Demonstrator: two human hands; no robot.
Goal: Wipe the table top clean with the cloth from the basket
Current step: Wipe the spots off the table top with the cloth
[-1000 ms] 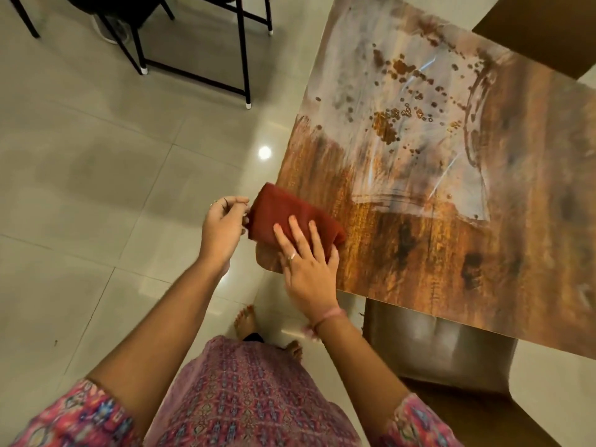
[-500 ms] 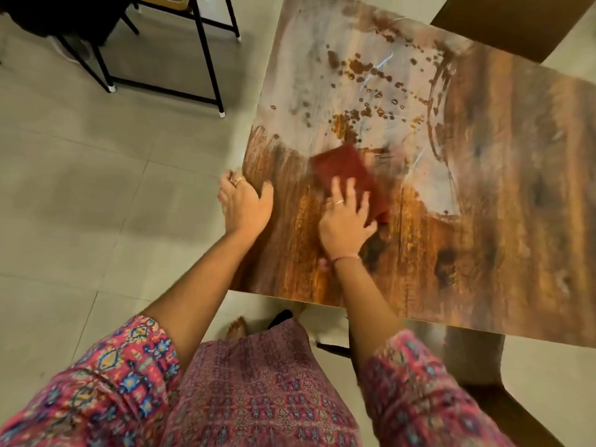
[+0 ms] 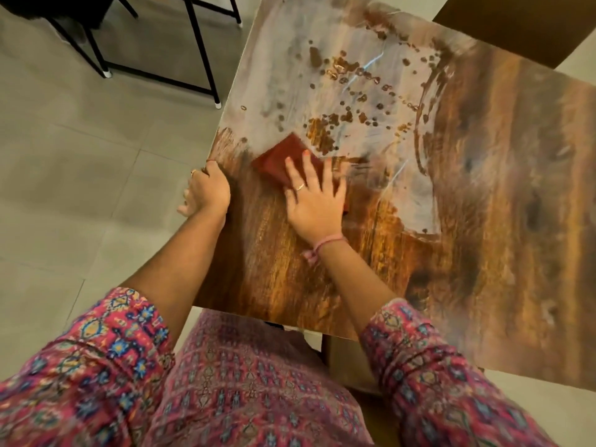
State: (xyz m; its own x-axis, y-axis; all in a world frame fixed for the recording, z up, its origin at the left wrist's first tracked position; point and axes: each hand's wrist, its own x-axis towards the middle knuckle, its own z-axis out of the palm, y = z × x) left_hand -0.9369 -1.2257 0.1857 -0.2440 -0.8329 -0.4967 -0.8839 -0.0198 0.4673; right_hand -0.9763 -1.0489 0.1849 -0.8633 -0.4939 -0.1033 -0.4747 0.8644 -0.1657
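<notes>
Nearest the camera, patterned pink sleeves reach out over the glossy wood-grain bench. The left hand grips the bench's left edge, fingers curled over the rim. The right hand lies flat, fingers spread, pressing down on the folded dark-red cloth. The cloth sits near the bench's left side, its long axis running diagonally from near right to far left, a corner pointing away toward the mess. Just beyond it lies a pale smeared film with brown splatters. Farther off, on the tiled floor, stands a black metal-framed chair.
</notes>
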